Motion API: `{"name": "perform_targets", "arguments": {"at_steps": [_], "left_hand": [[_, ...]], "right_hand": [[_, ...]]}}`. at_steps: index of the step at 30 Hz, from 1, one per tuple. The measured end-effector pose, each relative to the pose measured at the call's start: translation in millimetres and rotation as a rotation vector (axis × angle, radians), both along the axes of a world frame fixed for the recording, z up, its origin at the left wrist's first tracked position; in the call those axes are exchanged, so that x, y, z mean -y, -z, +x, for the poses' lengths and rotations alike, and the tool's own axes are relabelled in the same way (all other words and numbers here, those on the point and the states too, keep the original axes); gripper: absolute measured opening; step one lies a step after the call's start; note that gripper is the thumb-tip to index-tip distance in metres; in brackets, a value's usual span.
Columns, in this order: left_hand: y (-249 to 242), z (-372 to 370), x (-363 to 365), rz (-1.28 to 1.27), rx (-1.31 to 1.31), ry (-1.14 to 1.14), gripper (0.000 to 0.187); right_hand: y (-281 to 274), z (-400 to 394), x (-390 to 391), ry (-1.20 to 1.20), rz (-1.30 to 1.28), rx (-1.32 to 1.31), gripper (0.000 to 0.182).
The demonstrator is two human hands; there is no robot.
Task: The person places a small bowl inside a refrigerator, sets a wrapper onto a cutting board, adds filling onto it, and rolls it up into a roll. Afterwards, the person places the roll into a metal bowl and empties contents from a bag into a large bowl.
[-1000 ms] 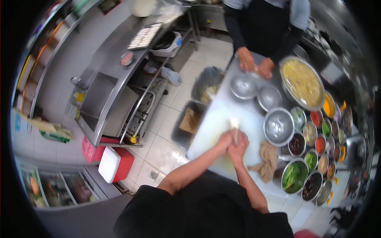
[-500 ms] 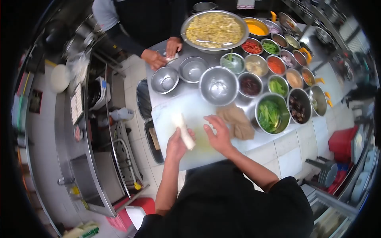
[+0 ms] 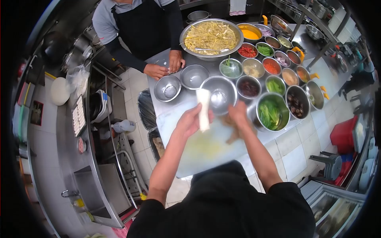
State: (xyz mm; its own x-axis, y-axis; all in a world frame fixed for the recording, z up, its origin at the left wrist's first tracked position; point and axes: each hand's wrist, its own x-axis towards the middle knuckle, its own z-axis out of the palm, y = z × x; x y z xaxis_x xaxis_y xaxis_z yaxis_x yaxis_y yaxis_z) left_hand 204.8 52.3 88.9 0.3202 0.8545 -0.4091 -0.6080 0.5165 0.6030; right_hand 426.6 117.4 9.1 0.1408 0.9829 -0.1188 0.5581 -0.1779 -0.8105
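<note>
1. The white roll (image 3: 203,109) is upright, raised above the cutting board (image 3: 206,148), its top end in front of the large empty steel bowl (image 3: 218,91).
2. The left hand (image 3: 190,121) is clenched round the roll's lower part; the fingers wrap it from the left.
3. The right hand (image 3: 237,113) hovers just right of the roll over the brown cloth (image 3: 234,133); blurred, so its grip cannot be told.
4. Half a second earlier the roll lay low over the board; it is now lifted toward the bowl.
5. Beyond the bowl, a co-worker's hands (image 3: 166,67) rest on the steel table.
</note>
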Motion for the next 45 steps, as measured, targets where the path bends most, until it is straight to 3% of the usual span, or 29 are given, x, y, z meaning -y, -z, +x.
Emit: {"name": "perform_targets", "arguments": {"at_steps": [3,9,12,16,22,24,26,28,29,31,35,38,42,45], "left_hand": [[3,-3,-17,0.028,-0.038,0.091,0.043],[35,-15,-14,-0.206,-0.246,0.29,0.039],[27,-23,-6,-0.323,-0.308,0.363,0.038],[29,-39,1,-0.315,-0.319,0.43,0.041],[51,-39,-11,-0.46,-0.238,0.528,0.04],[75,-46,-6,-0.447,-0.247,0.465,0.043],[59,-32,-9,-0.502,-0.249,0.43,0.047],[73,-43,-7,-0.504,-0.124,0.443,0.048],[65,-40,-6,-0.494,-0.103,0.471,0.047],[67,-53,-3,-0.554,-0.094,0.415,0.046],[45,-52,1,-0.26,-0.697,0.419,0.039],[2,-19,16,0.329,-1.747,0.637,0.032],[70,-16,36,0.667,-2.181,0.435,0.02],[63,-4,45,0.688,-2.27,0.516,0.022]], "right_hand": [[-17,-15,32,-0.084,-0.001,-0.009,0.03],[-39,-42,72,-0.213,-0.188,-0.216,0.022],[-29,-39,78,-0.195,-0.167,-0.339,0.022],[-2,-38,79,-0.242,-0.041,-0.226,0.024],[4,-41,79,-0.318,-0.056,-0.185,0.023],[-14,-41,78,-0.347,-0.118,-0.263,0.022],[0,-39,78,-0.38,-0.085,-0.337,0.04],[-7,-35,80,-0.448,-0.156,-0.465,0.039],[-17,-33,80,-0.452,-0.139,-0.268,0.031],[-17,-41,84,-0.362,-0.063,-0.196,0.018],[-12,-40,93,-0.383,-0.04,-0.231,0.025],[0,-45,99,-0.352,-0.06,-0.254,0.027],[5,-53,100,-0.343,-0.094,-0.282,0.027],[2,-54,101,-0.323,-0.154,-0.342,0.028]]}}
